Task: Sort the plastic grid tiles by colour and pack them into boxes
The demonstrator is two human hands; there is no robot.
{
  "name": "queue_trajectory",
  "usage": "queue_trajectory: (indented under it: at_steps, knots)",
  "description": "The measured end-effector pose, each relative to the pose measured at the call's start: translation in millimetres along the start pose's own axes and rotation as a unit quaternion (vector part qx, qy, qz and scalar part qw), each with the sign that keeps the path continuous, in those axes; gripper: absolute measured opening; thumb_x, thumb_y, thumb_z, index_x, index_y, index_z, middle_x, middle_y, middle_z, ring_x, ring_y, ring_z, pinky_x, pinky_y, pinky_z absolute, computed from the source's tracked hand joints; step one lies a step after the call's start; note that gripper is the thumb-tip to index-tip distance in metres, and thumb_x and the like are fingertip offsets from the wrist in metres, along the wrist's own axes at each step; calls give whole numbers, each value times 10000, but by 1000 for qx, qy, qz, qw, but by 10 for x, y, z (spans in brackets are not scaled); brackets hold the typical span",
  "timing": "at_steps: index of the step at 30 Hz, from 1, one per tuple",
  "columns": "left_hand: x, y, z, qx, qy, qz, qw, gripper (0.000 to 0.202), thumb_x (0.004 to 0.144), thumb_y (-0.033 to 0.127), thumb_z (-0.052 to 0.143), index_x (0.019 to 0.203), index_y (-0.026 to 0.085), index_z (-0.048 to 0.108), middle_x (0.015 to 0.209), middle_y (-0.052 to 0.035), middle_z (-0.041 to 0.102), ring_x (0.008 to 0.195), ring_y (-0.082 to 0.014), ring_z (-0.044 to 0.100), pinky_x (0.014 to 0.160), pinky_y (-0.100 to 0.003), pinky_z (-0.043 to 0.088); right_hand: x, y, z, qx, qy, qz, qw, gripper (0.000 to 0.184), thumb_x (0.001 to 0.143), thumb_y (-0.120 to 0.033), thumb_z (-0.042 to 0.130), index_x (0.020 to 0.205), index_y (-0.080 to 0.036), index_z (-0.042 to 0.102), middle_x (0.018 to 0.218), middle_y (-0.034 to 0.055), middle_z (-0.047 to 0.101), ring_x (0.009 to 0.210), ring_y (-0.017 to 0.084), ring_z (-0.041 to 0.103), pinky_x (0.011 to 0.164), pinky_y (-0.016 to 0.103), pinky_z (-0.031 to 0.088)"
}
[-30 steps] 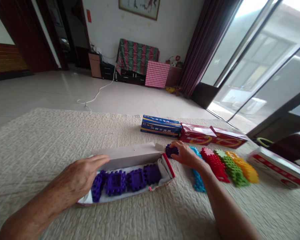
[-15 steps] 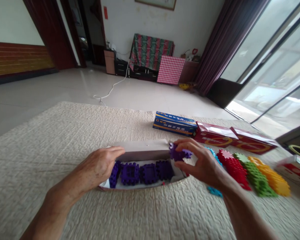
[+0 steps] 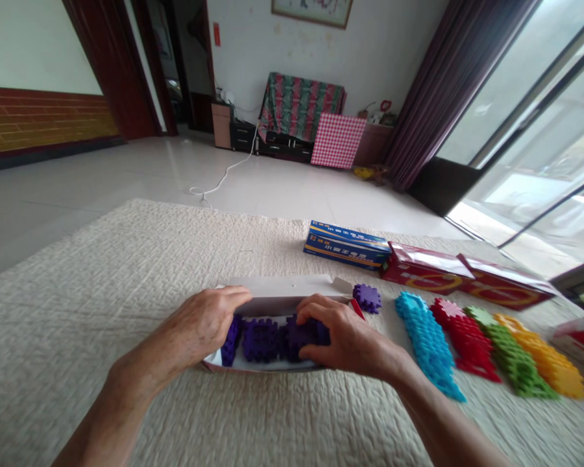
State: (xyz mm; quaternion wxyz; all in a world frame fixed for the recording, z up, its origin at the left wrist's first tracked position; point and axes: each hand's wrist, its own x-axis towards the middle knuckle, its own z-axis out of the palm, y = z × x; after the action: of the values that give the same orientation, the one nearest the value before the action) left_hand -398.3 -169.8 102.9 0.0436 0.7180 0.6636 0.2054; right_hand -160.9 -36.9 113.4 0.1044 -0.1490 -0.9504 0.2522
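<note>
A long open cardboard box (image 3: 272, 368) with a white inside lies on the mat in front of me. Several purple square interlocking blocks (image 3: 260, 340) sit in a row within it. My left hand (image 3: 208, 318) grips the box at its left end, fingers over the far edge. Reaching into the right part of the box, my right hand (image 3: 328, 327) has its thumb and fingers closed around a purple block (image 3: 299, 338); the hand hides the box's right end. One more purple block (image 3: 367, 298) lies flat on the mat just right of the box.
Rows of blue (image 3: 428, 344), red (image 3: 464, 340), green (image 3: 511, 353) and yellow (image 3: 542, 353) blocks lie on the mat (image 3: 102, 285) at right. Behind them stand a blue box (image 3: 345, 246) and two red boxes (image 3: 425, 269). A white-and-red box (image 3: 581, 340) is at far right.
My right hand held a purple block above the box's right end; now it is down inside the box, further left. A purple block now shows on the mat beside the box. The left hand stays.
</note>
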Motion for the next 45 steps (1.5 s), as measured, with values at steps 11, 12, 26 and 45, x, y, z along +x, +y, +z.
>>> queue_trajectory:
  at_steps: [11,12,26,45]
  knots:
    - [-36,-138,126,21,27,12,999,447,843,125,347,1159,236,643,1200,-17,664,1079,-166,627,964,-281,493,-291,462,-552,-96,169,88,977,156,822,-273,596,957,-197,619,960,37,670,868,170,630,794,312,478]
    - [-45,-180,162,27,38,13,999,436,852,141,351,1162,232,643,1197,-24,666,1080,-171,627,977,-288,485,-350,582,-619,-126,179,125,968,175,804,-265,606,961,-191,621,973,48,673,882,185,634,805,325,478]
    - [-75,-361,280,37,25,32,998,444,842,165,367,1193,227,632,1231,-21,647,1096,-191,624,984,-295,486,-462,1348,-428,-192,36,212,958,440,671,-120,589,1109,-153,585,1138,125,630,1050,250,595,931,362,438]
    - [-61,-253,229,17,43,13,999,413,876,174,375,1187,230,641,1196,-37,666,1074,-188,634,983,-319,490,-424,685,-649,-121,131,84,980,340,724,-217,660,1055,-222,585,1063,48,605,965,191,592,871,343,471]
